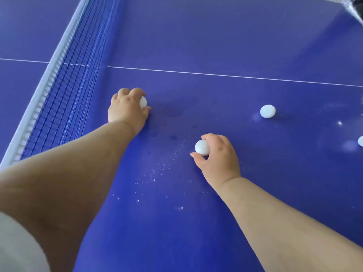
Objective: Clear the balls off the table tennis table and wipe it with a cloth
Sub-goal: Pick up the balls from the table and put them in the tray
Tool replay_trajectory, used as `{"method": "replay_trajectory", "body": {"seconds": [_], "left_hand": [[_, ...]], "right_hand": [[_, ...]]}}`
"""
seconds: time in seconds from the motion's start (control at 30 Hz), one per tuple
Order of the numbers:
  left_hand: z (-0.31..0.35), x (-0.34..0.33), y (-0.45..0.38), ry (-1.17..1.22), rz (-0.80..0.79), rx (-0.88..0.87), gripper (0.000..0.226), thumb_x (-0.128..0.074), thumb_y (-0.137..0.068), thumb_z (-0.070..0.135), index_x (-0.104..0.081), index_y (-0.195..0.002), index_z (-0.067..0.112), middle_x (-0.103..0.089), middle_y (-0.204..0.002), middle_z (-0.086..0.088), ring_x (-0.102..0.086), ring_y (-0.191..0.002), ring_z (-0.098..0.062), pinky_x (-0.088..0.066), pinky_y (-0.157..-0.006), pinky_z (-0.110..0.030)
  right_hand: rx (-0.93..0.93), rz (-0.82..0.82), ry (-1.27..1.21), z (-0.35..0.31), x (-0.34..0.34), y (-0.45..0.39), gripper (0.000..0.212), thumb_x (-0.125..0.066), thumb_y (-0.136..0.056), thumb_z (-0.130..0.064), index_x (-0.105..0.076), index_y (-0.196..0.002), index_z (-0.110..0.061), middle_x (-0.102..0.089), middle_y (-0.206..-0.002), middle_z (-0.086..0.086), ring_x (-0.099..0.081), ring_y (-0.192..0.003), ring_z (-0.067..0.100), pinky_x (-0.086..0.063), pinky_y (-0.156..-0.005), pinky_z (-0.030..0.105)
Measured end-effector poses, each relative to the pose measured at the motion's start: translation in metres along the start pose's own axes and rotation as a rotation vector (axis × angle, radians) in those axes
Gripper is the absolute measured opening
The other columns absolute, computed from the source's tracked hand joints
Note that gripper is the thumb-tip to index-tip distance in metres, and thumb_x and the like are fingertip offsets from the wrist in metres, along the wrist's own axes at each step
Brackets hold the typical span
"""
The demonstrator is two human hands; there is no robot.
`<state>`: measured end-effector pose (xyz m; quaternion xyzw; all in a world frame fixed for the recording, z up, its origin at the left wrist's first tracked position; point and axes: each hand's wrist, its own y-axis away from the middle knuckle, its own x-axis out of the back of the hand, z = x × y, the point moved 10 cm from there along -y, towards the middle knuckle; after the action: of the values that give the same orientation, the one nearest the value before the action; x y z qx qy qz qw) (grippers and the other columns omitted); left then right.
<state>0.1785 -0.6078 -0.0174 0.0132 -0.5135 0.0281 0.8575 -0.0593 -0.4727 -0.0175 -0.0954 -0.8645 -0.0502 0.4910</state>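
Observation:
On the blue table tennis table (pixel 216 36), my left hand (pixel 126 109) curls its fingers and thumb round a white ball (pixel 143 102) close to the net; most of that ball is hidden by the hand. My right hand (pixel 220 156) pinches a second white ball (pixel 202 147) between thumb and fingers, nearer to me. A third white ball (pixel 267 111) lies loose on the table to the right of both hands. A fourth ball (pixel 360 141) shows partly at the right edge of the view. White specks and dull smudges mark the surface between my hands.
The blue net (pixel 64 91) with its white top band runs diagonally along the left. A thin white centre line (pixel 225 75) crosses the table beyond my hands. A shiny grey object (pixel 353 8) sits past the table's far right corner.

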Motion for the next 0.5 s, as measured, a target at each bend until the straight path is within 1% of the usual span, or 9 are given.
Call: {"method": "replay_trajectory", "body": {"seconds": [0.17,0.23,0.3,0.43,0.5], "left_hand": [[0.026,0.004,0.041,0.058,-0.011,-0.033,0.046,-0.064,-0.088,0.04,-0.052,-0.129,0.023,-0.049,-0.129,-0.009,-0.041,-0.121,-0.032,-0.04,-0.096,-0.041],[0.04,0.006,0.058,0.095,-0.01,-0.026,0.049,-0.066,-0.087,0.04,-0.052,-0.13,0.022,-0.049,-0.13,-0.008,-0.043,-0.121,-0.031,-0.04,-0.097,-0.04],[0.06,0.007,0.076,0.156,0.0,-0.021,0.05,-0.067,-0.086,0.039,-0.053,-0.131,0.022,-0.05,-0.13,-0.007,-0.046,-0.119,-0.029,-0.042,-0.096,-0.039],[0.115,0.0,0.113,0.273,-0.013,-0.043,0.054,-0.071,-0.083,0.039,-0.054,-0.131,0.022,-0.051,-0.128,-0.004,-0.051,-0.113,-0.026,-0.047,-0.095,-0.04],[0.147,-0.004,0.131,0.295,-0.013,-0.073,0.054,-0.074,-0.08,0.039,-0.055,-0.128,0.022,-0.052,-0.125,-0.003,-0.052,-0.111,-0.024,-0.047,-0.095,-0.039]], "right_hand": [[-0.096,0.048,-0.096,0.018,0.025,0.008,0.049,-0.078,-0.078,-0.032,-0.059,-0.12,-0.016,-0.056,-0.118,0.003,-0.052,-0.103,0.019,-0.045,-0.082,0.029],[-0.128,0.074,-0.135,0.03,0.041,0.014,0.049,-0.078,-0.079,-0.032,-0.059,-0.12,-0.016,-0.056,-0.119,0.003,-0.046,-0.097,0.012,-0.042,-0.08,0.025],[-0.158,0.095,-0.17,0.044,0.059,0.023,0.049,-0.078,-0.079,-0.031,-0.058,-0.12,-0.015,-0.057,-0.119,0.003,-0.042,-0.095,0.009,-0.042,-0.081,0.024],[-0.192,0.133,-0.202,0.081,0.103,0.042,0.052,-0.079,-0.077,-0.031,-0.058,-0.122,-0.014,-0.055,-0.12,0.006,-0.045,-0.095,0.012,-0.043,-0.082,0.026],[-0.203,0.144,-0.196,0.103,0.126,0.049,0.056,-0.08,-0.078,-0.031,-0.056,-0.126,-0.013,-0.055,-0.122,0.007,-0.05,-0.101,0.017,-0.043,-0.083,0.026]]}}
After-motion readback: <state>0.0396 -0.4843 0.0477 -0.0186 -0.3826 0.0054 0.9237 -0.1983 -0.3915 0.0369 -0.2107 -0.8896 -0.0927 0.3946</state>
